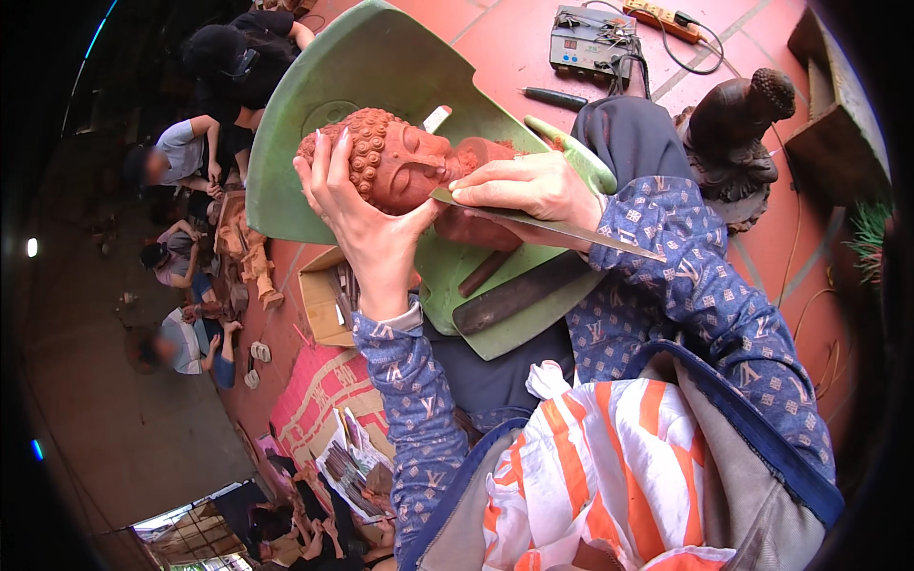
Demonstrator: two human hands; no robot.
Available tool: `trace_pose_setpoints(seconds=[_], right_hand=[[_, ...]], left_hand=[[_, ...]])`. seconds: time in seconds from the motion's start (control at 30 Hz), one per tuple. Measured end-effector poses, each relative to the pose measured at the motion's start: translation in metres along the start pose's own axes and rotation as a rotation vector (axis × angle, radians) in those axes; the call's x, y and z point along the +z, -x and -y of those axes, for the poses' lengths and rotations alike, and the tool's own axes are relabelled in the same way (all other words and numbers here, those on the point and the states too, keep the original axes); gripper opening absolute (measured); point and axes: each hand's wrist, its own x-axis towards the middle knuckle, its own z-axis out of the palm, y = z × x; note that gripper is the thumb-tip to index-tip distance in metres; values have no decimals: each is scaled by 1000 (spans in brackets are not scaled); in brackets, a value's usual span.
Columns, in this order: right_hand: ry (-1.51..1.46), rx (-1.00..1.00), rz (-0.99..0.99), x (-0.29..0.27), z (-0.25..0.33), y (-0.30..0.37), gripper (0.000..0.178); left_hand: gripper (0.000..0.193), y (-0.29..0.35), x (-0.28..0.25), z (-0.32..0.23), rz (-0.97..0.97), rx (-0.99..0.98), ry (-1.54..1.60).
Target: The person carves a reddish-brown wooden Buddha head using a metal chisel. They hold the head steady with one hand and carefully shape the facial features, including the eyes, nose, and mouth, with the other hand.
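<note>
A reddish-brown carved Buddha head (pixel 411 164) with curled hair lies on its side on a green plastic chair (pixel 295 190). My left hand (pixel 357 214) is spread over the curls and grips the carving, its thumb below the chin side of the face. My right hand (pixel 533 195) is closed on a long flat metal blade (pixel 571 231), whose tip is by the carving's mouth and chin. Reddish shavings lie by the neck. A dark flat bar (pixel 519 293) and a shorter brown stick (pixel 486 273) rest on the chair below the carving.
A grey control box (pixel 592 46), a black pen-like tool (pixel 555 98) and an orange power strip (pixel 664 19) lie on the tiles. A dark carved figure (pixel 733 143) stands right. A cardboard box (pixel 327 297) and tool bundle (pixel 357 471) sit left. Several people work beyond.
</note>
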Motion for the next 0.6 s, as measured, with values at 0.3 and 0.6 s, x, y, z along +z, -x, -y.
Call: trace_pose_setpoints(seconds=[0.3, 0.6], right_hand=[[-15, -6, 51, -4, 2, -1, 23], [-31, -18, 48, -2, -2, 1, 29]], left_hand=[[109, -2, 1, 2, -5, 18, -1], [107, -2, 2, 2, -11, 27, 9]])
